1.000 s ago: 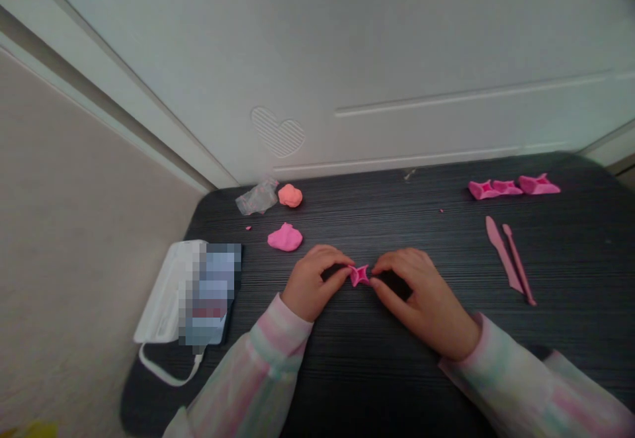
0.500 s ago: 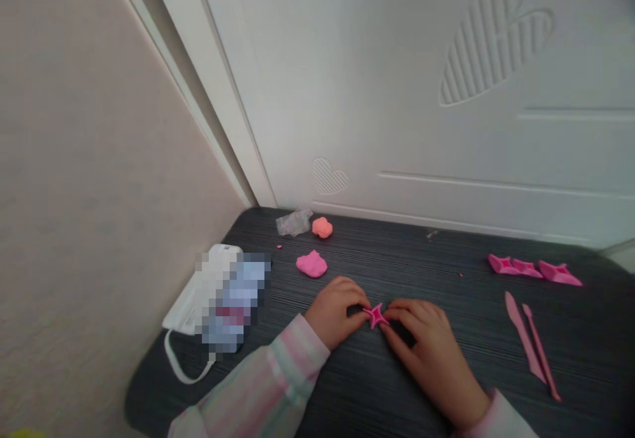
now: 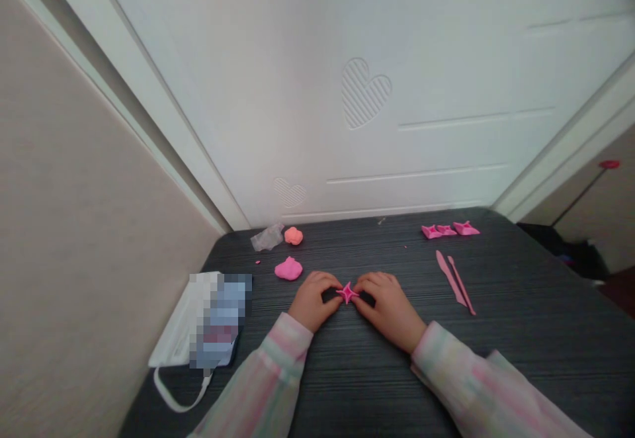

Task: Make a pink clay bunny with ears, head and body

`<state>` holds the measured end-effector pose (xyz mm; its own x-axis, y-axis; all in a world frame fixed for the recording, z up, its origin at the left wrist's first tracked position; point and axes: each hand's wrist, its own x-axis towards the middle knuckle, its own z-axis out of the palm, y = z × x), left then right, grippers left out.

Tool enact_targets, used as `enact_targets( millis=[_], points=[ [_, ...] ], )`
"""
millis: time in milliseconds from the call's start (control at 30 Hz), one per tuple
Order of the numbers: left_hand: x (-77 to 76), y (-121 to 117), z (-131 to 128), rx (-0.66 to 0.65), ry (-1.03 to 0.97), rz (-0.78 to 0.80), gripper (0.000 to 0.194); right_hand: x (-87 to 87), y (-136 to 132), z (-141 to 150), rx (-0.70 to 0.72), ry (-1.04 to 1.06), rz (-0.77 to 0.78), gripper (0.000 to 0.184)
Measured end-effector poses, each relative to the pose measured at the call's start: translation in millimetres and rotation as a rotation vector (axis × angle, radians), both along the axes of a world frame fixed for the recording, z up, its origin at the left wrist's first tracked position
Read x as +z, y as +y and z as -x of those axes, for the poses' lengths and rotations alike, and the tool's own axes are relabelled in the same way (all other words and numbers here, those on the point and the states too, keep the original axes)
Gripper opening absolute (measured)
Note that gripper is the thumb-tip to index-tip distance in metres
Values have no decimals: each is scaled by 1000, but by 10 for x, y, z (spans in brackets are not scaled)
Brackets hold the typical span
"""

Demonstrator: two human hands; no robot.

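The left hand and right hand pinch opposite points of a pink clay star, fingertips nearly closed. Pink clay lump lies at the star's ten o'clock.

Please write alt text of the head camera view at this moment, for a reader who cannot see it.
The left hand and right hand pinch a small pink four-pointed clay piece over a dark table. Beyond the left hand lie pink and orange clay lumps; to the right, three pink shaped pieces and two pink modelling tools.
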<state>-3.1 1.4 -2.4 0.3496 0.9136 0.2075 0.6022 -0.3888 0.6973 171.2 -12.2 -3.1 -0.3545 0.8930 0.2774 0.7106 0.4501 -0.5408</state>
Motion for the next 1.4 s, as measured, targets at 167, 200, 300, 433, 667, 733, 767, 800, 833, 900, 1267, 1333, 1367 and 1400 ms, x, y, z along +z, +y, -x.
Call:
enact_targets(
  millis=[167,200,300,433,667,733,767,800,833,900,1267,1333,1367,1400],
  points=[
    [19,5,15,53,22,19,23,67,10,-116,-68,98,16,14],
    [22,7,16,58,27,21,21,91,10,-159,-84,118,16,14],
    [30,9,13,64,33,21,18,175,14,-336,-137,171,0,13],
    [31,11,10,73,24,10,17,240,67,-693,-250,213,-50,14],
    [33,40,10,73,54,-28,16,126,279,-1639,-651,216,-147,32],
    [36,44,11,65,58,-46,16,76,343,-1909,-755,180,-152,35],
    [37,45,11,59,59,-52,16,53,377,-2027,-788,154,-149,36],
    [38,45,11,56,60,-57,16,34,414,-2128,-817,124,-144,37],
    [38,45,11,53,62,-61,16,16,454,-2213,-841,92,-140,38],
    [36,45,12,49,66,-72,15,-11,543,-2333,-865,25,-132,39],
    [37,26,24,38,76,-88,14,-89,804,-2473,-776,-308,-112,34],
    [48,22,17,33,67,-107,14,-94,801,-2470,-758,-355,-112,32],
    [51,21,15,31,63,-115,14,-94,800,-2466,-751,-374,-114,32],
    [50,19,14,27,61,-123,14,-93,800,-2462,-745,-390,-117,32]
  ],
)
